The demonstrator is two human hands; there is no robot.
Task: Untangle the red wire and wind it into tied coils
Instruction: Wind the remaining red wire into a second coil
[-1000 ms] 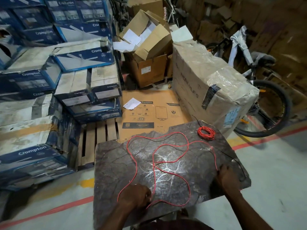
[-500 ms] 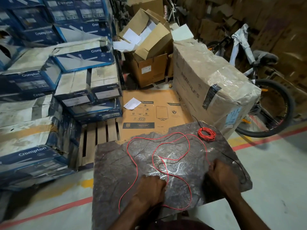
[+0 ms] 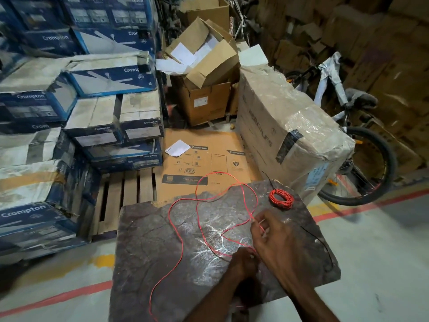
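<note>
Both are pinching the red wire point(image 3: 182, 242): right hand point(image 3: 276, 240) just above left hand point(image 3: 242, 263), lower right of frame. Slack is trailing leftward across the bench point(image 3: 144, 252).

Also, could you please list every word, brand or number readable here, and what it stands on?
"Crompton": stacked blue-and-white cardboard cartons, on several faces.
"Crompton": flat brown cardboard sheet on the floor, twice.
"5 2 2": same sheet, lower left.
"HERCULES": large plastic-wrapped brown carton.
All smaller print: too small to read.
</note>
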